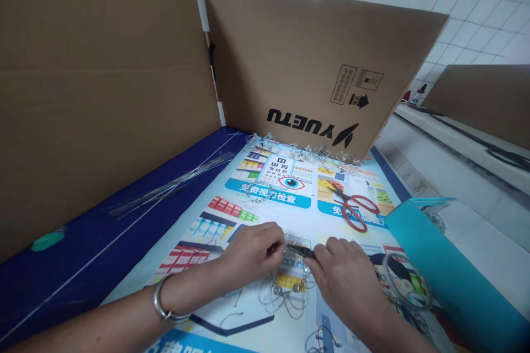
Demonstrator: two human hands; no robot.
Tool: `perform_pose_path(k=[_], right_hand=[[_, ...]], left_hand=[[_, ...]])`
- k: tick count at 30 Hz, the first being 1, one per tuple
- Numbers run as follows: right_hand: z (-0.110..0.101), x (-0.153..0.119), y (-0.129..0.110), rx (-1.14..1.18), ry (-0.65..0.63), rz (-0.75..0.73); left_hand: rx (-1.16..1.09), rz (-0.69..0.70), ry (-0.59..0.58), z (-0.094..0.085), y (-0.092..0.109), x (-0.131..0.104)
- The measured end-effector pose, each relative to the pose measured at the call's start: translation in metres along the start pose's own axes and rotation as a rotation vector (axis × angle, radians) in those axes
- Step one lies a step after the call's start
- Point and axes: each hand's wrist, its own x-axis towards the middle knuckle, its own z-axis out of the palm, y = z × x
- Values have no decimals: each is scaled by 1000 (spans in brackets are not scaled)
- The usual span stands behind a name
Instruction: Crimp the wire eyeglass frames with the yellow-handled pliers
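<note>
The fingers of the right hand (350,273) are wrapped round the handles of a pair of dark pliers (304,251), and those of the left hand (254,248) are curled, thumb against fingertips, apparently pinching an edge of the beaded wirework (296,288); the pinch itself is too small for me to make out. The relation I am watching is between pliers and left fingertips: the tool's long axis runs crosswise from the right fingers, its nose directed left and ending just beside the left fingertips, with the right hand plainly the one governing it. Whether the jaws are parted I cannot tell from here. The wirework lies in the gap between both hands, its thin loops spreading toward me, below the pliers, over the printed sheet (232,309) on the table. Beyond the right fingers, red-handled scissors (346,197) lie with blades pointing away and to the left. To the right of that hand, I see a coiled ring (386,270) near a teal box (455,265). Well past the left fingers are loose straight wires (174,183), and farthest ahead stands a cardboard panel (306,55).
</note>
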Motion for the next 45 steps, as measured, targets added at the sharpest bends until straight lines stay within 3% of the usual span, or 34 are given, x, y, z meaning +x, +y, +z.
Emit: perform_pose_path(k=[23, 31, 45], right_hand=[[1, 2, -1, -15, 23, -57], [10, 1, -3, -27, 76, -71], [30, 1, 1, -17, 162, -79]], left_hand=[[6, -48, -36, -1, 3, 3], [107, -132, -131, -4, 4, 6], [-14, -222, -112, 2, -8, 9]])
